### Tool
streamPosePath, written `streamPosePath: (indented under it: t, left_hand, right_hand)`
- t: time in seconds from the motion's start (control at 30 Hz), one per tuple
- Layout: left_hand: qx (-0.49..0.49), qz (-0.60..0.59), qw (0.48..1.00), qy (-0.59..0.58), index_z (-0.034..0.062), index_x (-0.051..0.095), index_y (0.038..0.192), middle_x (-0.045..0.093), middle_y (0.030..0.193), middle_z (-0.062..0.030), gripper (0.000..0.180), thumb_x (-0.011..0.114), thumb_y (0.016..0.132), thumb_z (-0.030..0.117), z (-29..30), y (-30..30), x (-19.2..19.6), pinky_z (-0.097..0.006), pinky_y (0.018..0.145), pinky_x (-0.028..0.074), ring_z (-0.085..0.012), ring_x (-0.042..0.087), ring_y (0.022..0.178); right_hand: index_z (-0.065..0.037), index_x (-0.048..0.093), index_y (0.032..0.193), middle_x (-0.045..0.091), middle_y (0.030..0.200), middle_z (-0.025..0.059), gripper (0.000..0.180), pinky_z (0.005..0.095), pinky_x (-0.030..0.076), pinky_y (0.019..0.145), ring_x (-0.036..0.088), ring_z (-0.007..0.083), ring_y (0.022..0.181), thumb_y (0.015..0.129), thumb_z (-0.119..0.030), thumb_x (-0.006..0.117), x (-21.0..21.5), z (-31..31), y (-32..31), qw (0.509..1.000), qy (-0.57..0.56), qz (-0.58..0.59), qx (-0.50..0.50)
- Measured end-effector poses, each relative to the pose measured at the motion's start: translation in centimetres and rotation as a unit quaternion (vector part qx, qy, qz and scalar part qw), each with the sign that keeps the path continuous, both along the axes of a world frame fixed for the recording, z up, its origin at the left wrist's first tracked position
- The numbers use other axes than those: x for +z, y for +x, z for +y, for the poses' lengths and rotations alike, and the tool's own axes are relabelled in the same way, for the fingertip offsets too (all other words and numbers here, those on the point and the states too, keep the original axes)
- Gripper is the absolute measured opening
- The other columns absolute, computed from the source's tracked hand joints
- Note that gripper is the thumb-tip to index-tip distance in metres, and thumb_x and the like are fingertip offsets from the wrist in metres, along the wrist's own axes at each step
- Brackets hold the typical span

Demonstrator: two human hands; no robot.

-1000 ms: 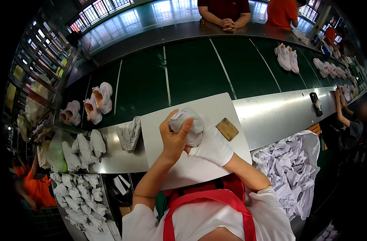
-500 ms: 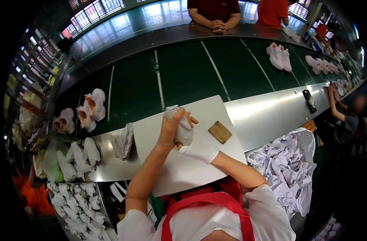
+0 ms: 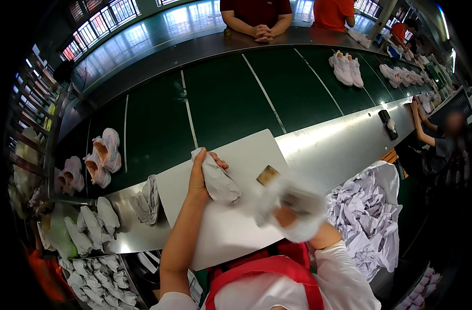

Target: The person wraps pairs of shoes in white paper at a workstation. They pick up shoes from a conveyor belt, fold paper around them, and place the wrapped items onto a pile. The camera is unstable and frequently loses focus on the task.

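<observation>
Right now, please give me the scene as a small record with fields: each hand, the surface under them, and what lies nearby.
left hand: bare, gripping a grey-white crumpled paper wad
right hand: motion-blurred, in a white glove; grip cannot be told
surface: flat white rectangular board beside the dark green conveyor belt
near right hand: small brown wooden block on the board
right side: heap of crumpled white paper
on belt, left: pale pink shoes
</observation>
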State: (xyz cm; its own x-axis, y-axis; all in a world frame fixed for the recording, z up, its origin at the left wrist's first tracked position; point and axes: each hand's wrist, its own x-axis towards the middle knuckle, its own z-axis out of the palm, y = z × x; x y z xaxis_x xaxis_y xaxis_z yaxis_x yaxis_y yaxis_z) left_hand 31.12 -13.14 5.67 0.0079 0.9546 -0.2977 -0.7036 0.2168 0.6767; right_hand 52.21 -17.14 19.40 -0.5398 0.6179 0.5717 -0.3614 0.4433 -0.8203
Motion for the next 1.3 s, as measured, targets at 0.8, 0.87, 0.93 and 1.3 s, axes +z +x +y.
streamPosePath:
  t: [0.8,0.87,0.93,1.3]
  left_hand:
    - [0.083,0.082,0.989,0.086,0.0124,0.055,0.083,0.053,0.081,-0.0009,0.035,0.055,0.090,0.047,-1.0,0.1,0.9,-0.027,0.070,0.043,-0.0112,0.050,0.076]
    - [0.084,0.120,0.986,0.081,0.0148,0.057,0.085,0.052,0.082,0.0007,0.036,0.054,0.090,0.050,-1.7,0.2,1.9,-0.027,0.072,0.043,-0.0102,0.049,0.079]
    - [0.050,0.193,0.973,0.112,0.0115,0.055,0.107,0.054,0.098,-0.0022,0.039,0.049,0.094,0.048,-2.9,-1.8,2.8,-0.030,0.084,0.041,-0.0137,0.049,0.094]
    - [0.339,0.760,0.552,0.062,-0.0017,0.056,0.107,0.060,0.102,-0.0197,0.030,0.064,0.082,0.013,-8.2,-27.4,-0.8,-0.040,0.084,0.045,-0.0342,0.059,0.093]
  right_hand:
    - [-0.007,0.057,0.117,0.061,0.099,0.0182,0.048,0.0398,0.052,0.073,0.062,0.0359,0.086,0.072,-0.018,0.070,-9.9,1.2,-7.3,0.906,0.114,-0.335,-0.232]
    - [-0.009,0.061,0.112,0.062,0.097,0.0169,0.041,0.0391,0.052,0.070,0.063,0.0346,0.083,0.073,-0.016,0.068,-9.9,1.3,-7.5,0.896,0.142,-0.359,-0.219]
    - [-0.009,0.061,0.111,0.063,0.096,0.0169,0.040,0.0393,0.052,0.069,0.063,0.0344,0.081,0.072,-0.016,0.067,-10.5,1.1,-7.6,0.906,0.132,-0.332,-0.225]
    - [0.000,0.062,0.108,0.067,0.089,0.0203,0.045,0.0364,0.052,0.074,0.066,0.0326,0.083,0.070,-0.021,0.075,-11.4,1.1,-6.5,0.918,-0.029,-0.371,-0.136]
